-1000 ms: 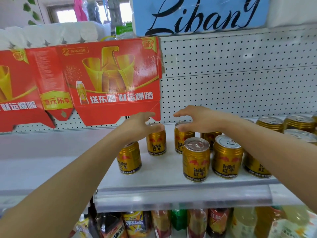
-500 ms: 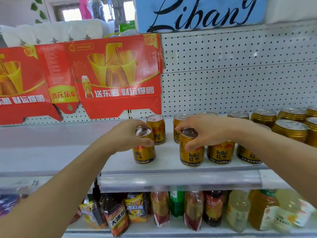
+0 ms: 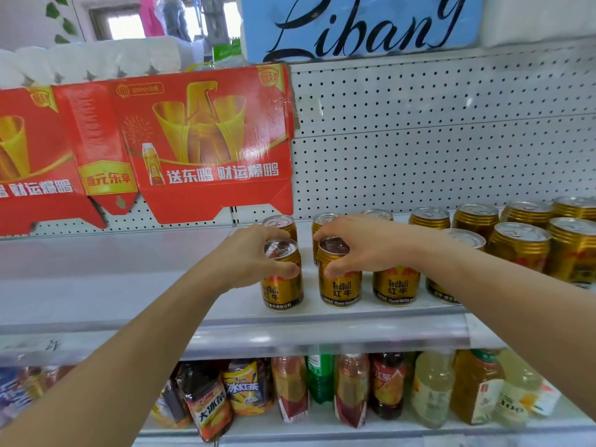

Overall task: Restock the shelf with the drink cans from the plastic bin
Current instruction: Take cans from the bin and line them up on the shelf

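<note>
1. Gold cans fill the white shelf [image 3: 322, 321]: the left hand [image 3: 248, 259] is wrapped around the left front can [image 3: 283, 285], thumb low on its side and fingers over the far rim.
2. Beside it, the right hand [image 3: 364, 246] is closed on the right front can [image 3: 340, 285], thumb on the near wall and fingers across the lid.
3. A second ago both hands hung open over the back row, grasping nothing; half a second ago they had closed on these two cans, and now the cans sit close to the shelf's front lip.
4. Both cans stand upright with their bases on the shelf, labels outward, near each other but apart.
5. My reading: the person is fronting the row, tidying stock already placed.
6. Back-row cans [image 3: 430, 217] continue to the right.
7. No plastic bin is in view, so how many cans are left cannot be judged.
</note>
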A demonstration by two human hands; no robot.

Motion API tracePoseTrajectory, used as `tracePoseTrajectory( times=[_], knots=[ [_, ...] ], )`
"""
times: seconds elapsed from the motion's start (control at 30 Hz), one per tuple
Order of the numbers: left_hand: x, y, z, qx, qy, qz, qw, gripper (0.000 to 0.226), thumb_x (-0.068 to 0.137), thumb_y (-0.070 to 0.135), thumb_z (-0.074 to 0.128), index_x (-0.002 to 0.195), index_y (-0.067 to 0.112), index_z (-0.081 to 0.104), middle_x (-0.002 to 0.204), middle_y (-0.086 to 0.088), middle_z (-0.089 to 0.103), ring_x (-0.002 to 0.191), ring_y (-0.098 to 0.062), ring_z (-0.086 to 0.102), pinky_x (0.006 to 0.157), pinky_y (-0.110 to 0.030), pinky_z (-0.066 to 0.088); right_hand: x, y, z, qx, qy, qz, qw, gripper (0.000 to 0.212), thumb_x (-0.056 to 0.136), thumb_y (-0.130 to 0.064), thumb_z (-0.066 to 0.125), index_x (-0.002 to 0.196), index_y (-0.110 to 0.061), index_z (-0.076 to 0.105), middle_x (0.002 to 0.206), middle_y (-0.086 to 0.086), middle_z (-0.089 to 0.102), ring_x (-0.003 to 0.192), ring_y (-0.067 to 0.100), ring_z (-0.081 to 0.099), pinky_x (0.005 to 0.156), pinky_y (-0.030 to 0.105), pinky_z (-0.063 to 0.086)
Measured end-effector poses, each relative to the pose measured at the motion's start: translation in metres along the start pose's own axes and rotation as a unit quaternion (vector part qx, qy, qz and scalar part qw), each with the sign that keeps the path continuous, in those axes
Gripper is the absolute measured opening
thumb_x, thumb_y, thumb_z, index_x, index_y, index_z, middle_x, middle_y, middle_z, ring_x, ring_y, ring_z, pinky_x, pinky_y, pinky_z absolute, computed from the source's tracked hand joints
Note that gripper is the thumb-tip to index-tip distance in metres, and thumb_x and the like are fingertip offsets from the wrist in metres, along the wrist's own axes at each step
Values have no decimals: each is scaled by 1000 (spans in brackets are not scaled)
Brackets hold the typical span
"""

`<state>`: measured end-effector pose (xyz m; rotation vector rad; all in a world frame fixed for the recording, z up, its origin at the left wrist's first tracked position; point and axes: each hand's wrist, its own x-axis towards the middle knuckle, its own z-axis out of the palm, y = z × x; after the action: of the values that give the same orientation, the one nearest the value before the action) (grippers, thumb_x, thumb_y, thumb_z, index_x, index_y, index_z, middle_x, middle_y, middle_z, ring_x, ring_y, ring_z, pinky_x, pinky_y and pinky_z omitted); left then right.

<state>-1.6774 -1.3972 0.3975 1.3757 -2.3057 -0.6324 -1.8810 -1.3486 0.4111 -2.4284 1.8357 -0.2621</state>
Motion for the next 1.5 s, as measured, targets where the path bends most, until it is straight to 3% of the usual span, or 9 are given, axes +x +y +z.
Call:
tracePoseTrajectory(
  times=[0.3,0.43,0.57,0.67,0.87,1.0,1.13,1.3,1.5],
  knots=[
    [-1,0,3,20,21,4,1000,70,74,37,80,138,29,52,138,1,54,111,-20,58,92,-37,52,-7,0,-3,-1,4,5,1000,65,88,-52,59,143,-22,41,142,-1,46,124,17,46,93,28,38],
    [-4,-5,6,19,32,12,999,73,74,44,79,140,33,47,142,3,50,114,-16,54,95,-35,50,-25,12,-25,119,89,19,989,49,97,-49,43,139,-25,47,142,-5,49,122,10,48,101,31,39],
    [-8,-7,14,1,53,-1,999,84,67,49,82,139,38,40,136,3,54,111,-15,55,94,-35,50,-37,22,-21,100,44,25,994,62,87,-52,61,142,-35,41,141,-10,50,123,9,49,103,40,43],
    [-8,-7,17,24,64,-6,998,77,66,46,83,132,36,44,133,2,57,109,-18,58,93,-41,52,-31,18,-1,48,36,-1,998,70,81,-45,71,143,-36,39,144,-9,46,128,13,45,105,39,40],
    [-9,-9,12,18,50,9,999,72,71,37,83,135,29,49,138,3,53,115,-16,54,97,-36,49,-25,11,5,10,67,-31,997,51,84,-39,69,132,-32,54,132,-5,54,114,13,52,94,32,45],
    [-12,-5,17,55,68,14,996,80,73,47,78,142,29,41,145,2,45,122,-18,50,100,-38,47,-33,19,-3,25,66,-14,997,59,87,-47,63,141,-36,42,143,-6,43,112,10,48,94,31,40],
    [-21,18,32,115,148,101,977,83,79,62,64,149,33,30,152,7,36,135,-15,37,109,-37,35,-57,48,-21,27,39,44,998,72,79,-50,70,142,-46,34,149,-12,35,132,13,37,107,38,34],
    [-15,47,58,228,116,171,951,84,82,56,65,151,34,24,156,9,30,141,-17,26,119,-38,12,-67,56,-12,-67,14,52,996,86,76,-37,77,147,-41,29,150,-9,35,133,15,39,105,35,37],
    [-4,47,64,269,122,168,940,67,84,48,66,144,30,42,150,9,41,133,-16,40,112,-33,23,-65,59,-5,-80,40,27,996,79,82,-33,72,148,-34,28,150,-3,36,131,19,41,103,37,42]
  ],
)
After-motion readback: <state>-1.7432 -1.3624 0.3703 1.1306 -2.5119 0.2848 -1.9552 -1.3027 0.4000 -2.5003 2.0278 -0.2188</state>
